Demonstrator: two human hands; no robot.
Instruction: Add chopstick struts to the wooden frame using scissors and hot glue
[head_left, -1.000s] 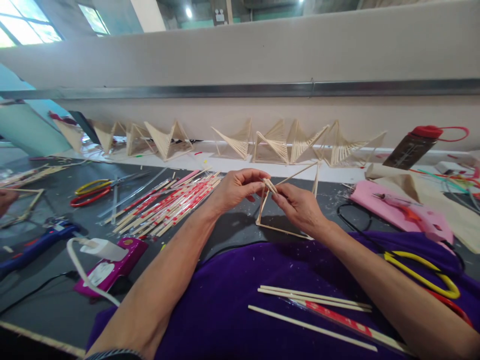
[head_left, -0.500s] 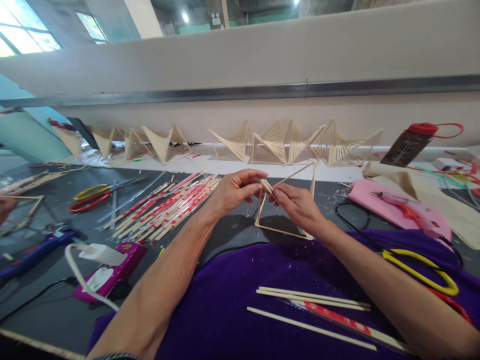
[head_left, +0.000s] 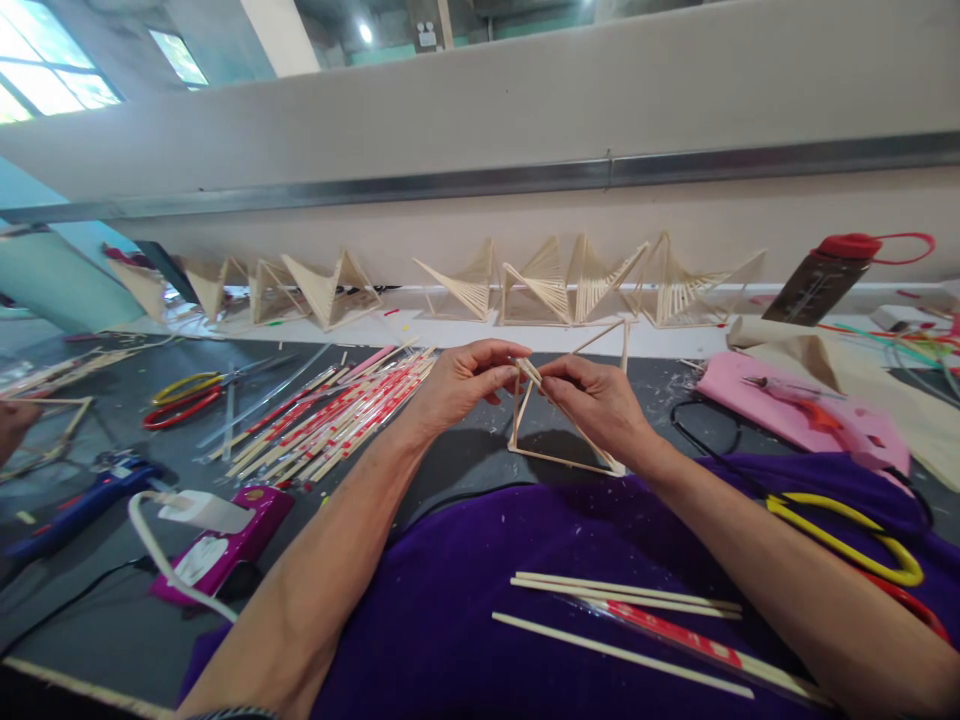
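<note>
A frame of thin wooden chopsticks [head_left: 564, 460] stands on the dark table, with one end of its base in front of my right hand. My left hand [head_left: 474, 385] is closed, thumb and fingers pinching the stick ends at the frame's upper near corner. Close beside it, my right hand [head_left: 600, 402] pinches the sticks at the same corner. Where each stick joins is partly covered by my fingers. On the purple cloth [head_left: 450, 600] over my lap lie loose chopsticks [head_left: 622, 655] and a red-and-clear wrapped pair [head_left: 675, 635].
Wrapped chopsticks [head_left: 337, 415] lie left of my hands, near scissors [head_left: 184, 400] and a magenta power strip [head_left: 225, 545]. Twisted stick models [head_left: 536, 290] line the wall. On the right are a bottle [head_left: 817, 280], a glue gun [head_left: 817, 410] and yellow-handled scissors [head_left: 847, 530]. Another person's hand [head_left: 15, 430] shows far left.
My hands stay at the frame's corner, with small finger shifts; the right hand has moved slightly left. The view has tilted a little.
</note>
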